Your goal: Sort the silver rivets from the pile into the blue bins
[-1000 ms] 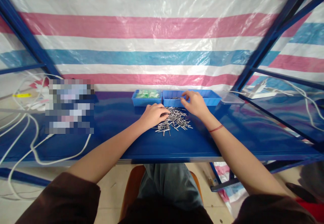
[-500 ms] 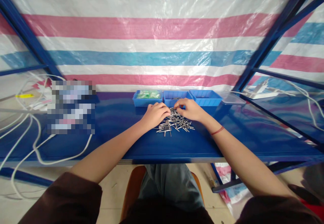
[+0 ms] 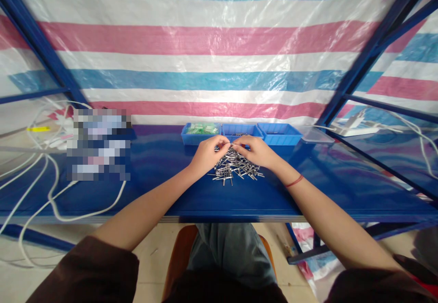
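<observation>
A heap of slim silver rivets (image 3: 236, 165) lies spread on the blue table. Over its far edge, my left hand (image 3: 209, 153) is closed in a pinch of thumb and forefinger. My right hand (image 3: 257, 150), a red cord at its wrist, pinches from the other side. The fingertips almost meet, with a tiny slim rivet (image 3: 232, 144) between them, mostly hidden by the fingers. Behind my hands stands the middle blue bin (image 3: 242, 128), with some metal pieces inside.
To its left, another blue bin (image 3: 191, 138) holds green and white packets. A third blue bin (image 3: 279, 139) stands at right, beside a clear plastic lid (image 3: 316, 134). White cables (image 3: 51, 198) and blurred items lie at left; a power strip (image 3: 352, 127) is at far right.
Both hands have lifted slightly from the heap and come together. Their fingertips now meet around a small rivet, where before they were apart among the rivets.
</observation>
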Action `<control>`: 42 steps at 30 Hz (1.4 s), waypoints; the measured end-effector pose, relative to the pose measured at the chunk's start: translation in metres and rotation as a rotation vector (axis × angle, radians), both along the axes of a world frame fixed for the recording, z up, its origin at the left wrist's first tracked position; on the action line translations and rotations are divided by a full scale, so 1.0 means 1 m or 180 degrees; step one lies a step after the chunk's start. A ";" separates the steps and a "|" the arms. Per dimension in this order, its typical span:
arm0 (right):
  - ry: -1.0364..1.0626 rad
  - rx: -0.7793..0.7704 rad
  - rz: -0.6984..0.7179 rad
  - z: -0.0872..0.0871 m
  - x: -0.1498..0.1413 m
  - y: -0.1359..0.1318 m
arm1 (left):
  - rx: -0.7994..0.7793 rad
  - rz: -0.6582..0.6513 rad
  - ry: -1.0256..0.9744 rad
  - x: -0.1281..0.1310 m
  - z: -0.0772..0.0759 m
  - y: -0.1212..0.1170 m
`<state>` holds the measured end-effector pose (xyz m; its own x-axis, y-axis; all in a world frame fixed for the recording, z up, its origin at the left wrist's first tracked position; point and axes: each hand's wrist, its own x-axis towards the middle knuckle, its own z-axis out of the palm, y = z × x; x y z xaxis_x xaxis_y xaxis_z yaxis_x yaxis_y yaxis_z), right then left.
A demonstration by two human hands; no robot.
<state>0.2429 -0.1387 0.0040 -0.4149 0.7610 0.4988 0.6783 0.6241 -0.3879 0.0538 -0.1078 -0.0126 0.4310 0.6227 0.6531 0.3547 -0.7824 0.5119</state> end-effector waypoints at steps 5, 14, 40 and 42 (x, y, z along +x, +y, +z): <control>0.0077 0.0103 0.0197 0.002 -0.003 -0.003 | -0.0340 -0.0034 -0.0504 0.002 -0.001 -0.003; 0.0191 0.0005 0.0141 -0.002 -0.007 -0.003 | -0.0232 -0.0047 -0.0578 -0.001 0.002 -0.002; 0.0053 0.0859 -0.3005 0.005 0.069 0.008 | 0.0071 0.0234 0.1349 -0.022 0.008 0.019; -0.0123 0.0781 -0.2875 0.006 0.060 0.007 | -0.0074 0.0321 0.1714 -0.023 0.010 0.016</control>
<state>0.3029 -0.1315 0.0103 0.2625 0.6783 0.6863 0.9556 -0.0842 -0.2823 0.0304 -0.0918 -0.0031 0.6380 0.6898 0.3422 0.6439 -0.7216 0.2542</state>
